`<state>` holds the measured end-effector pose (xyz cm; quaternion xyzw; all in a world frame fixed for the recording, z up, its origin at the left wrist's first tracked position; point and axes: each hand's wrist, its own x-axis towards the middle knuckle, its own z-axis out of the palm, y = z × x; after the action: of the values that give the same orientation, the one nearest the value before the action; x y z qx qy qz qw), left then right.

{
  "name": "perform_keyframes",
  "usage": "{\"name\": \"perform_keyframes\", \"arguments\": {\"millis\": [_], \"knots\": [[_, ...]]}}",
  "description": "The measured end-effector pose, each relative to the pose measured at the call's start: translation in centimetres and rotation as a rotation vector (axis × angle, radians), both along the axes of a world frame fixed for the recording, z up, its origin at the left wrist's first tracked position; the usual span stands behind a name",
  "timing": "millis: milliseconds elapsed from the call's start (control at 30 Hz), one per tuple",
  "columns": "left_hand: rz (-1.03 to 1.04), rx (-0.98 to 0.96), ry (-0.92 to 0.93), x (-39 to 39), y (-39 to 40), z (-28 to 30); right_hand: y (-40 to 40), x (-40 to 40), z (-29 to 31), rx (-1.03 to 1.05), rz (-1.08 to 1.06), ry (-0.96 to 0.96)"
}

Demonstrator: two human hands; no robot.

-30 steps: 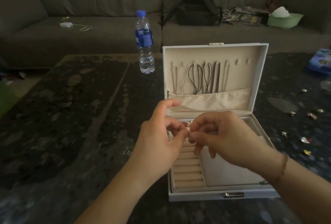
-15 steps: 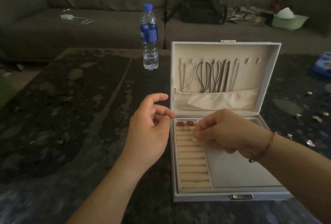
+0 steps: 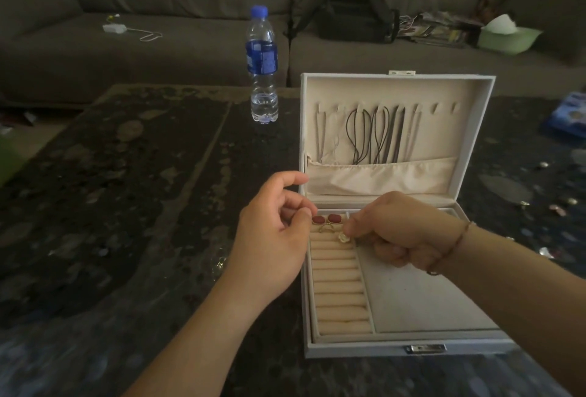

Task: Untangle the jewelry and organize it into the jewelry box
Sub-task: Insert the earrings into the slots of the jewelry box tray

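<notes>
An open white jewelry box (image 3: 396, 344) stands on the dark table, lid upright with several cords (image 3: 377, 133) hanging inside above a fabric pocket. The cream ring rolls (image 3: 339, 289) fill its left compartment. A pair of red-stone pieces (image 3: 326, 219) sits in the top roll. My right hand (image 3: 402, 231) pinches a small pale flower-shaped piece (image 3: 344, 238) against the second roll. My left hand (image 3: 272, 235) hovers at the box's left edge, fingers loosely curled, holding nothing.
A water bottle (image 3: 262, 63) stands behind the box on the left. Loose small jewelry pieces (image 3: 545, 209) lie scattered on the table at right, near a blue box (image 3: 567, 114). A grey sofa behind carries a black bag (image 3: 355, 13) and a green bowl (image 3: 507, 38).
My hands separated; the right hand carried the small pale piece down from in front of the box to the ring rolls. The left hand let go and drew aside to the box's left edge.
</notes>
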<state>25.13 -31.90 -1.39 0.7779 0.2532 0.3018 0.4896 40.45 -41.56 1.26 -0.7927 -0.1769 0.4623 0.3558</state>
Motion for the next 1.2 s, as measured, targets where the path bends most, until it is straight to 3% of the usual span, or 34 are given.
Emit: {"name": "perform_keyframes", "arguments": {"millis": [267,467,667,833,967,1067,1133,1200], "knots": [[-0.006,0.006,-0.019,0.3,-0.1,-0.2,0.1,-0.1,0.2,-0.023,0.015,-0.052],[-0.005,0.012,-0.026,0.3,-0.1,-0.2,0.0,-0.4,-0.1,-0.014,0.076,-0.304],[-0.006,0.021,-0.021,0.3,-0.1,-0.3,-0.2,-1.4,-0.5,-0.024,0.299,-0.722],[-0.003,0.065,-0.013,0.3,-0.4,-0.3,-0.5,-1.8,-0.8,-0.019,0.314,-0.802],[0.016,0.138,-0.003,0.2,-0.5,-0.2,-2.6,0.2,1.6,0.237,0.087,-0.764],[0.028,0.325,0.061,0.0,-0.9,-0.3,-6.8,3.8,3.8,0.359,-0.184,-0.852],[0.001,0.446,0.159,0.1,-1.3,-0.4,-10.4,6.2,4.0,0.281,-0.274,-0.92],[-0.023,0.533,0.237,0.2,-1.8,-0.7,-13.5,8.5,2.7,0.065,-0.252,-0.99]]}}
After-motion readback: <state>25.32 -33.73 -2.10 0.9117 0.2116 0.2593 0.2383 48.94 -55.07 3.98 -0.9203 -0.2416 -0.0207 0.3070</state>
